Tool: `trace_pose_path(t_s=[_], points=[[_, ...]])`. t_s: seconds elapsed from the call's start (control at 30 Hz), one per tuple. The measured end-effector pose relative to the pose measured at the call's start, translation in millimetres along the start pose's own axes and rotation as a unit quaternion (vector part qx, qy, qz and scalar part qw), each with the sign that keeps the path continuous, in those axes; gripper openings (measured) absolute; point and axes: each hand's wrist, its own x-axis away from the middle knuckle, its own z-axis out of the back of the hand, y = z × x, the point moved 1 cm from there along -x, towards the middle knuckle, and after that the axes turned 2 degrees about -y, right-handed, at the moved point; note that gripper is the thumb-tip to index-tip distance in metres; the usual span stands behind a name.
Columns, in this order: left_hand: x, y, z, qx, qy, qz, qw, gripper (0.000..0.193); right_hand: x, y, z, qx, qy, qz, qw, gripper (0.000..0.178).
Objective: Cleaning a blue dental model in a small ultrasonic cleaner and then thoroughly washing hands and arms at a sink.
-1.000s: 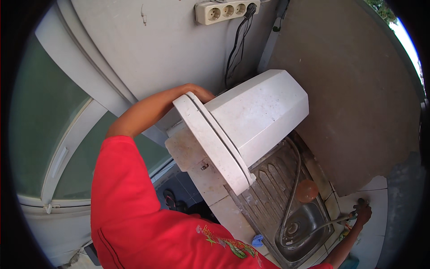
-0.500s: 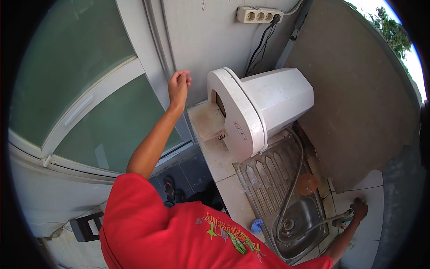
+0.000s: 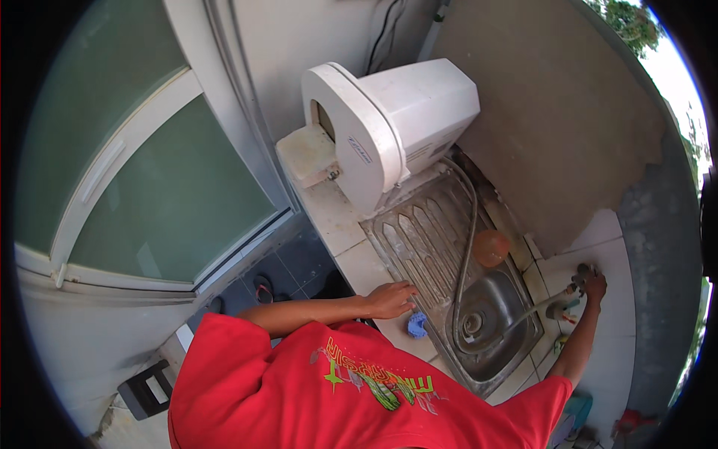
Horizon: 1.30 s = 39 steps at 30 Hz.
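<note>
Left hand [image 3: 389, 299]: lay palm down, fingers loosely spread, on the pale tiled counter [image 3: 351, 247] at the near-left corner of the steel drainboard [image 3: 419, 239]. It held nothing and looked to be bracing the body.

- Glass door [image 3: 157, 202] stood well to the left of that hand, with a sandal [image 3: 262, 288] on the dark floor between door and counter.
- A small blue scrubber-like piece [image 3: 416, 325] sat just beside the left fingertips, on the sink side, apart from them.
- White box-shaped appliance with a round front [image 3: 389, 127] stood beyond the left hand, at the far end of the drainboard.
- A grey hose [image 3: 467, 247] ran from it across the ribs and curled into the sink basin [image 3: 479, 329], which lay between the two hands.
- A round orange object [image 3: 490, 247] rested on the far rim of the basin; its kind could not be told.

Right hand [image 3: 594, 284]: arm stretched out to the wall, fingers closed about the tap handle [image 3: 580, 271]. The tap spout [image 3: 535, 307] reached back from that hand over the basin. Whether water ran could not be seen.

Judgement: the step in hand was working the tap. The next move calls for a small wrist turn on the handle, weight kept on the left palm, and the hose end kept inside the basin.
</note>
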Motion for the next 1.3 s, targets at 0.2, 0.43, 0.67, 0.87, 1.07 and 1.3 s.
trace_pose_path(t_s=[0.2, 0.43, 0.67, 0.87, 1.07, 1.3], points=[[-11.1, 30.1, -41.3, -0.128, -0.085, -0.060, 0.986, 0.049, 10.2, 15.2, 0.2, 0.018, 0.054, 0.039, 0.998, 0.033], [-13.5, 41.2, -56.2, -0.127, -0.119, -0.008, 0.985, 0.050, 15.0, -2.0, 1.3, 0.017, 0.047, -0.014, 0.999, 0.028], [-16.3, 16.3, -54.1, -0.025, -0.059, -0.003, 0.998, 0.033, 17.3, -5.2, 2.9, -0.005, 0.057, -0.018, 0.998, 0.030], [-0.3, 27.8, -2.6, 0.080, 0.052, 0.053, 0.994, 0.030, 33.0, 6.1, 5.8, -0.053, 0.022, -0.039, 0.998, 0.048], [34.6, 11.8, 84.4, 0.281, 0.245, 0.092, 0.924, 0.028, 41.0, -6.5, 6.4, -0.057, 0.106, -0.024, 0.992, 0.054], [68.2, 17.1, 147.3, 0.416, 0.390, 0.145, 0.809, 0.027, 19.8, -24.7, 2.5, -0.027, 0.089, -0.024, 0.995, 0.039]])
